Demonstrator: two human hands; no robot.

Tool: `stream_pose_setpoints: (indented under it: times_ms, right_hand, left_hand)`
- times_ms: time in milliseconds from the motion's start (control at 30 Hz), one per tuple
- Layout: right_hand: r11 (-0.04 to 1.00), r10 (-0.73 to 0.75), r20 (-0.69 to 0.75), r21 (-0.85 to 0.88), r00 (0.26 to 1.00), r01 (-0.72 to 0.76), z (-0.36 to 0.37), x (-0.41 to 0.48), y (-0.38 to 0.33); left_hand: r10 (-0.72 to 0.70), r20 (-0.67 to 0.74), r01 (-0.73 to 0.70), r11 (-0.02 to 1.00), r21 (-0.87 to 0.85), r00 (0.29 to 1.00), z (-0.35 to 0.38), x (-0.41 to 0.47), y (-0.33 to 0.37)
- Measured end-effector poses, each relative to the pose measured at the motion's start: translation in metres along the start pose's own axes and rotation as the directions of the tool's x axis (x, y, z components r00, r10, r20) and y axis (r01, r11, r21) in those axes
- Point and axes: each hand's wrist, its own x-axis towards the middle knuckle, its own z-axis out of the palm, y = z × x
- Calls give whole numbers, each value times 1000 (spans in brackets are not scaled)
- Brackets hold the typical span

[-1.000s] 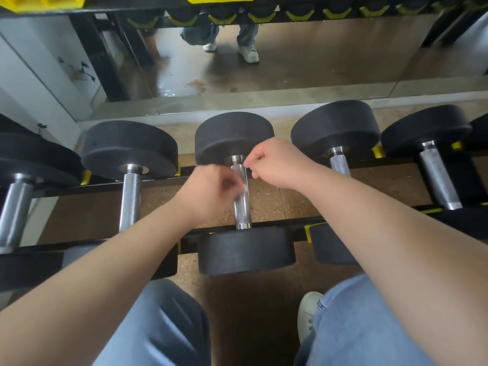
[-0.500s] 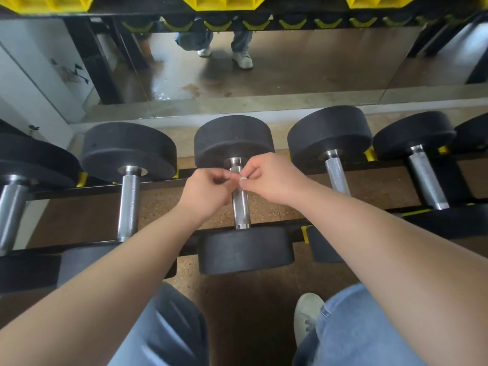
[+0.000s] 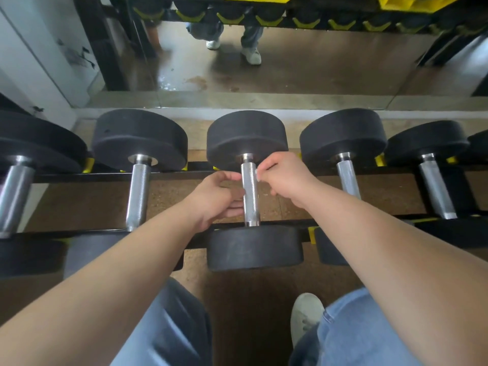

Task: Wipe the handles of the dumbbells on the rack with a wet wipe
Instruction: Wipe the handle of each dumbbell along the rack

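Rack [image 3: 66, 177]: two black rails, dumbbells lying across them in a row, heads overhanging the back and front rails. The end dumbbells are cut off by the frame edges.

Middle dumbbell [image 3: 254, 247]: handle [image 3: 250, 196] spans the gap between the rails, with open floor showing on both sides up to the neighbour handles [image 3: 138, 194] [image 3: 348, 180].

Left hand [image 3: 216, 199] is at the handle's left side. Thumb tip is on the bar and fingers are curled in below it. Their tips are hidden behind the bar.

Right hand [image 3: 287, 178] is at the handle's right edge, near the back rail, fingertips pinching the wipe [image 3: 256, 173]. Only a white scrap shows, touching the bar.

The forearms cover the left neighbour's front head and the right neighbour's lower handle.
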Motion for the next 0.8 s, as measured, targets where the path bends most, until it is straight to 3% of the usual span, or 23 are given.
stream_pose_setpoints:
  times_ms: [133,267,433,600,700,800]
  right_hand:
    - [988,97,164,-138,982,-74,-3,-10,0]
    - [959,118,320,-283,940,-24,-8,-34,-6]
    - [992,-123,148,-21,981,128,0,-46,-23]
    - [988,-145,89,65,985,139,30,-46,-43]
    - [984,-150,98,116,984,139,56,-44,-63]
    - [976,-184,146,142,972,164,82,-45,-88]
  left_hand:
    - [-3,-8,3,1000,-2,1000,3,-4,1]
    - [-5,-20,5,1000,30,1000,5,-10,5]
    - [80,-57,-72,989,126,995,-6,-28,17]
    - [184,-86,-168,972,166,979,-48,-51,28]
    - [270,-82,-241,935,260,959,-84,-63,31]
    - [330,-166,-264,908,326,929,-120,-72,29]
